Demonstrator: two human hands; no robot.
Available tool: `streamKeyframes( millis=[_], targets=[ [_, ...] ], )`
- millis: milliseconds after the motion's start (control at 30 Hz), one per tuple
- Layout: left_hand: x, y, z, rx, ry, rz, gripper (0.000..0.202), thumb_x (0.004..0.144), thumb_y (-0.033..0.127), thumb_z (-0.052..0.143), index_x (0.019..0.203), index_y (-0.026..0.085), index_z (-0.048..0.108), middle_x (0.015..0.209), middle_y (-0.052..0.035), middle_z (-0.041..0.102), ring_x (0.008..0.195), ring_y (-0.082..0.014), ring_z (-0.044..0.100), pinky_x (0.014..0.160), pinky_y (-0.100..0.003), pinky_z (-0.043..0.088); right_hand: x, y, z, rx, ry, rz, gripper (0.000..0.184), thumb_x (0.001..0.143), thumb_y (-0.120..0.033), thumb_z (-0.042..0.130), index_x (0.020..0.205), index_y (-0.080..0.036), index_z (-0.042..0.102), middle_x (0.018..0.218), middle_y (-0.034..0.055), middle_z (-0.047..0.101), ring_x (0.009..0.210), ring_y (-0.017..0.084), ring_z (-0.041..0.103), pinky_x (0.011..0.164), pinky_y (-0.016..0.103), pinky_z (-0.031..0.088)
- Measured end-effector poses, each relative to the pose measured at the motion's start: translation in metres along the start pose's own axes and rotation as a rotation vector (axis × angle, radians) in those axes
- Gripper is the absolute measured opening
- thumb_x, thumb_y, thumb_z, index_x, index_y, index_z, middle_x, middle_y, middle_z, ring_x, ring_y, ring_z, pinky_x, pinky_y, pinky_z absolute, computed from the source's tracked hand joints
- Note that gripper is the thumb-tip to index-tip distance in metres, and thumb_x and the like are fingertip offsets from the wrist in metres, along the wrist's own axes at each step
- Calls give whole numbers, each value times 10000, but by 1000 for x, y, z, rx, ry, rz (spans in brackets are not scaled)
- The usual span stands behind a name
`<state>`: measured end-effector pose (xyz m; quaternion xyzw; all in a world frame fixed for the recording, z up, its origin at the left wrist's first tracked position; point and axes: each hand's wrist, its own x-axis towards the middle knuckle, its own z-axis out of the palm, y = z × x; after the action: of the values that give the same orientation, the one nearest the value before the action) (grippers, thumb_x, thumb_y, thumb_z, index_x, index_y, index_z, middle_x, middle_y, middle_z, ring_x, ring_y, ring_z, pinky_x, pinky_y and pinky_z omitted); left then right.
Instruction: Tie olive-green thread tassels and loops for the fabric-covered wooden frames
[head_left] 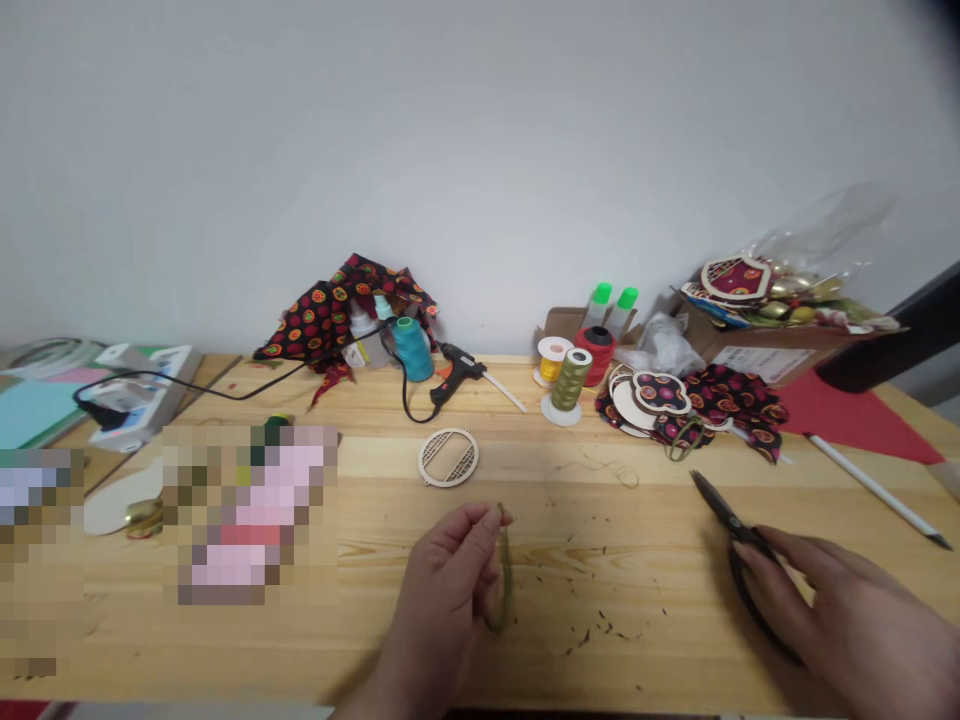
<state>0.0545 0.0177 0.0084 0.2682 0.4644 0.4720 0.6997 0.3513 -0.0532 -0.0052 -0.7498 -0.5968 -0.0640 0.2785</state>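
Note:
Near the middle of the table, my left hand (457, 570) pinches a looped olive-green cord (507, 575) between thumb and fingertips; the cord hangs down beside the palm. At the right, my right hand (832, 600) is closed on dark scissors (731, 515), whose blades look shut and point up and to the left. Just beyond my left hand lies a round wooden lattice frame (448, 458), flat on the wood. Loose thread (607, 470) and small dark scraps (600, 630) are scattered between the two hands.
Toward the wall stand a glue gun (457, 372), a teal thread cone (414, 350), an olive cord spool (571, 380) and patterned fabric (315, 320). A cardboard box (787, 355) is at the back right. A white pencil (877, 490) lies right; a power strip (150, 400) lies left.

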Motion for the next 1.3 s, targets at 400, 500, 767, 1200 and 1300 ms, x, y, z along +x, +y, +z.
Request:
streamKeyframes(
  millis=[400, 500, 767, 1200, 1300],
  targets=[
    [-6, -1, 8, 63, -68, -31, 214, 779, 370, 668, 805, 158, 654, 475, 93, 382, 412, -38, 296, 385, -145, 241, -11, -157, 54, 1147, -599, 4, 670, 810, -98, 538, 1390, -310, 278, 1271, 61, 530, 1019, 161, 602, 887, 338, 502],
    [-7, -2, 7, 33, -47, -27, 199, 776, 353, 675, 740, 160, 637, 447, 99, 371, 399, -34, 273, 384, -141, 229, -6, -153, 52, 1016, -617, 7, 569, 784, -103, 577, 1309, -285, 454, 1023, 20, 638, 762, 136, 609, 729, 289, 506],
    [-5, -5, 10, 10, -31, -17, 216, 764, 357, 682, 757, 143, 651, 418, 105, 356, 382, -31, 231, 368, -143, 204, 2, -149, 40, 821, -544, -105, 135, 801, -152, 615, 779, -229, 724, 617, -26, 632, 569, 108, 542, 546, 205, 390],
    [-2, 8, 5, -86, 61, 13, 218, 703, 312, 742, 769, 132, 639, 423, 120, 326, 380, -22, 228, 368, -143, 193, 11, -132, 34, 686, -351, 82, 219, 784, -284, 585, 601, -188, 659, 503, -17, 618, 454, 130, 550, 419, 198, 416],
    [-4, 2, 5, -67, 39, -25, 217, 722, 321, 723, 780, 125, 651, 408, 102, 391, 369, -21, 259, 371, -143, 195, 13, -136, 31, 686, -176, 139, 233, 791, -311, 580, 611, -179, 647, 478, -16, 596, 410, 120, 518, 377, 190, 401]
  ],
)
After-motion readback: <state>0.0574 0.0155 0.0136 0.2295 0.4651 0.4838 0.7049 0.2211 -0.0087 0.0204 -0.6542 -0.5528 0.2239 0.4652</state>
